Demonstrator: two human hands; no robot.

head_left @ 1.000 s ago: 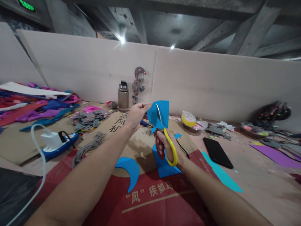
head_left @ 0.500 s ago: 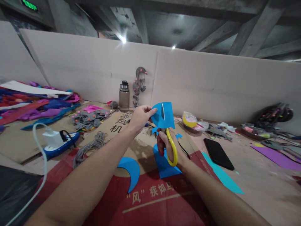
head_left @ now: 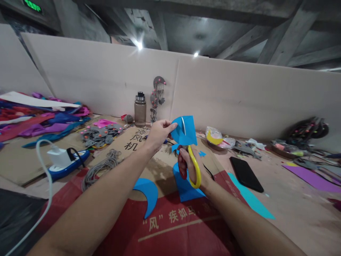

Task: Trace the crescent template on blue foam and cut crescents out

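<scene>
My left hand pinches the left edge of a blue foam sheet held up above the table. My right hand is closed round the yellow and red handles of the scissors. Their blade stands up through the middle of the blue sheet. A blue crescent cut-out lies on the red cardboard below my left forearm. A second blue foam piece lies flat under my right wrist. Small blue scraps lie beside the scissors.
A black phone and a teal strip lie to the right. A brown bottle stands at the back wall. Grey cord, a white charger on a blue power strip, grey felt pieces and coloured sheets fill the left.
Both hands and the blue sheet have shifted slightly right and down. The scissors blade now stands more upright in the sheet.
</scene>
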